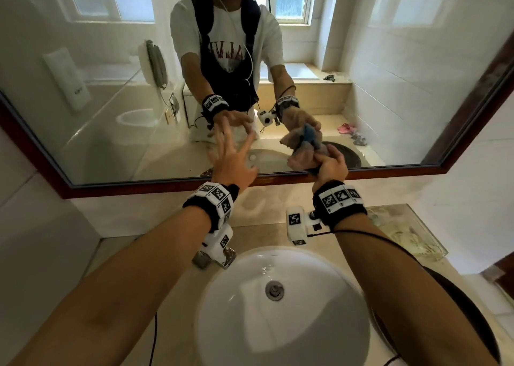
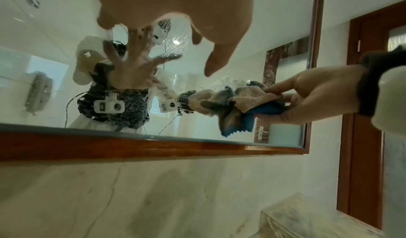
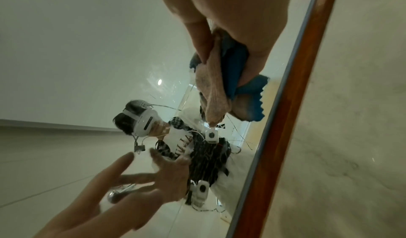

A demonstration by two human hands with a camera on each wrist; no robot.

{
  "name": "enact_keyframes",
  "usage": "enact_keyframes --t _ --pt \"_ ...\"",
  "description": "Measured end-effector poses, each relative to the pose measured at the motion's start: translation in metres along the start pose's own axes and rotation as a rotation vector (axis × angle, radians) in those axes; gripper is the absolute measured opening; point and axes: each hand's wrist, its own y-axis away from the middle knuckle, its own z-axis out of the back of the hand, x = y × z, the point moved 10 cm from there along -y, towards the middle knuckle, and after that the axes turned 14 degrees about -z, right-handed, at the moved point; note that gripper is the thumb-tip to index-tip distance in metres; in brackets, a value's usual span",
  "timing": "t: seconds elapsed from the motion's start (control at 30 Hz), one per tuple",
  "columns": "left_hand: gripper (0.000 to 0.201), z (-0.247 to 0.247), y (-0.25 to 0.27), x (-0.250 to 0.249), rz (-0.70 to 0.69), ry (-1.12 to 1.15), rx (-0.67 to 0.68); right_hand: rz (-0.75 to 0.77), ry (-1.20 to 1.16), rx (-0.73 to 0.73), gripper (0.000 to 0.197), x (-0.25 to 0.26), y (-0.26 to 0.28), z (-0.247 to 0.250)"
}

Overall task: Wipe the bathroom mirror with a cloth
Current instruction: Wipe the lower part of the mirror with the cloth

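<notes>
The mirror [image 1: 111, 92] hangs in a brown wooden frame [image 1: 139, 189] above the sink. My right hand [image 1: 329, 163] grips a bunched beige and blue cloth [image 1: 304, 157] and holds it against the glass near the lower edge. The left wrist view shows that cloth [image 2: 252, 99] pinched by the right hand [image 2: 307, 94]; the right wrist view shows the cloth [image 3: 217, 85] touching its own reflection. My left hand [image 1: 235, 154] is open with fingers spread, close to the glass left of the cloth. Whether its fingertips touch the mirror is unclear.
A white basin [image 1: 278, 324] sits below my arms on a beige counter, with two faucet handles [image 1: 215, 254] behind it. A clear tray [image 1: 411, 232] lies at the right of the counter. A brown door frame [image 2: 362, 103] stands right of the mirror.
</notes>
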Motion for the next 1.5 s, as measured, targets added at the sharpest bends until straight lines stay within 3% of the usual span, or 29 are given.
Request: enact_keyframes --t 0.1,0.33,0.53,0.77,0.97,1.1,1.27,1.5 --pt "0.092 0.013 -0.012 0.004 0.023 -0.078 -0.094 0.06 0.02 -0.027 0.033 0.014 -0.009 -0.007" --pt "0.1 0.008 -0.024 0.004 -0.012 -0.153 -0.076 0.074 0.177 0.094 0.031 -0.018 -0.005 -0.065" --pt "0.087 0.002 -0.025 0.007 0.025 -0.153 -0.088 0.135 0.444 0.162 0.031 -0.063 0.001 -0.102" --pt "0.1 -0.008 -0.034 -0.007 0.1 -0.098 -0.113 0.129 0.426 0.077 0.032 -0.02 -0.013 -0.066" --pt "0.116 -0.023 -0.041 -0.023 0.166 -0.061 -0.068 0.134 0.297 -0.121 0.031 0.064 -0.05 0.012" --pt "0.116 -0.029 -0.043 -0.026 0.214 -0.06 -0.032 0.142 0.34 -0.241 0.044 0.109 -0.077 0.055" --pt "0.12 -0.029 -0.042 -0.024 0.221 -0.079 -0.052 0.187 0.285 -0.221 0.028 0.102 -0.079 0.054" --pt "0.113 -0.025 -0.035 -0.014 0.165 -0.144 -0.039 0.117 0.347 -0.084 0.027 0.045 -0.063 0.014"
